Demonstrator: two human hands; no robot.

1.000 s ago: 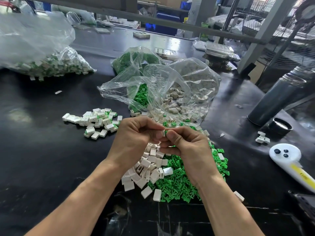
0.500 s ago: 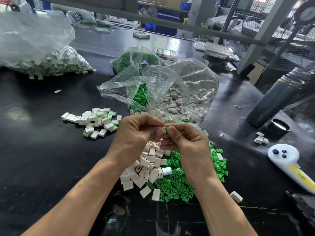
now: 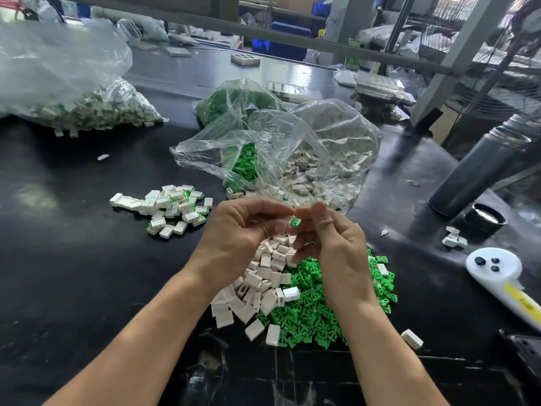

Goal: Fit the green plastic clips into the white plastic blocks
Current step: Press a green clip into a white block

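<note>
Nearest, on the black surface (image 3: 73, 259): a heap of loose white blocks (image 3: 257, 285) touching a spread of green clips (image 3: 310, 315) to its right, with a stray block (image 3: 412, 339) lying apart at the right.

Above that heap, raised off the surface and meeting fingertip to fingertip: left hand (image 3: 234, 238), fingers curled inward, thumb and forefinger drawn toward the right hand (whether anything is pinched between them cannot be told); right hand (image 3: 336, 244), fingers curled, grasping one green clip (image 3: 295, 222) at the fingertips, just beside the left thumb.

Off to the right: a white handheld device (image 3: 503, 282) with dark buttons and a yellow label, a few white pieces (image 3: 453, 237), a black lid (image 3: 484, 218) and a dark cylindrical flask (image 3: 480, 168).

To the left, beyond the hands: a small pile of white blocks with green showing at their edges (image 3: 172, 209).

Further back: an open clear bag (image 3: 281, 153) holding green clips on one side and white blocks on the other.

Far left: a second clear bag (image 3: 70, 92) of mixed white and green parts.
</note>
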